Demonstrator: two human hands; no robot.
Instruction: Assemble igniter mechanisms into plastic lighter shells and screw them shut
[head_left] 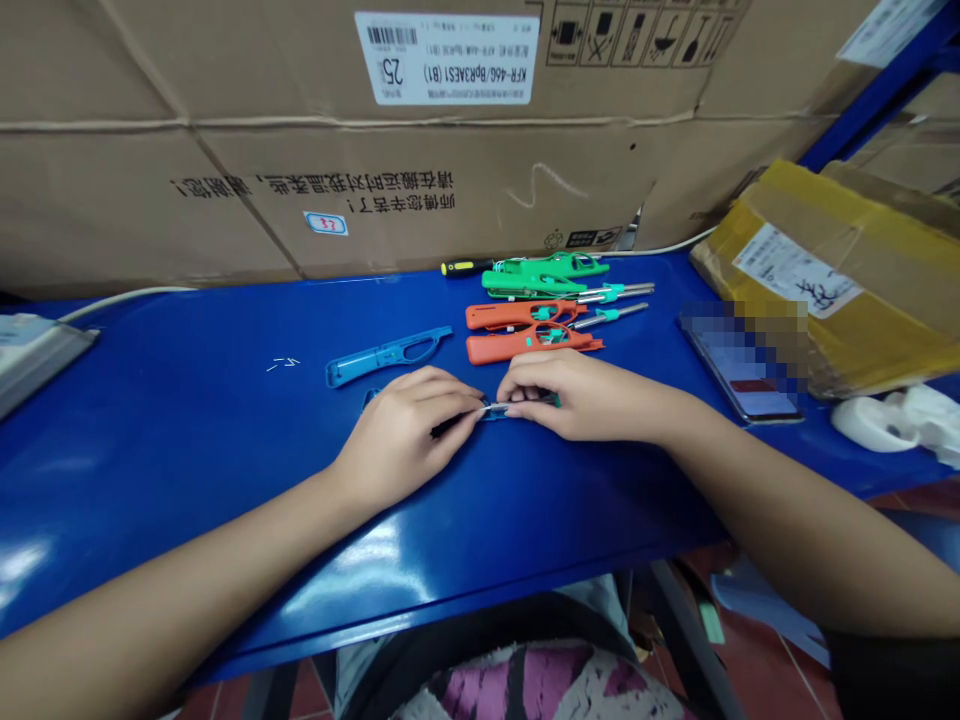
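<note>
My left hand (409, 430) and my right hand (574, 392) meet low over the blue table, fingers pinched together. Between their fingertips is a small metal piece (496, 407), which the right fingers grip; a thin white bit shows at the left fingertips. Blue plastic shows beneath it, mostly covered by the hands. A blue lighter shell half (390, 356) lies behind my left hand. Beyond my right hand are orange lighter shells (510, 346) and green lighter shells (536, 277), with metal tubes (611, 315) beside them.
A black and yellow screwdriver (466, 267) lies at the back. Small white pins (283, 364) are on the left. To the right are a phone (750, 385), a taped package (840, 270) and a white object (874, 422). A large cardboard box (247, 90) stands behind the table (187, 440).
</note>
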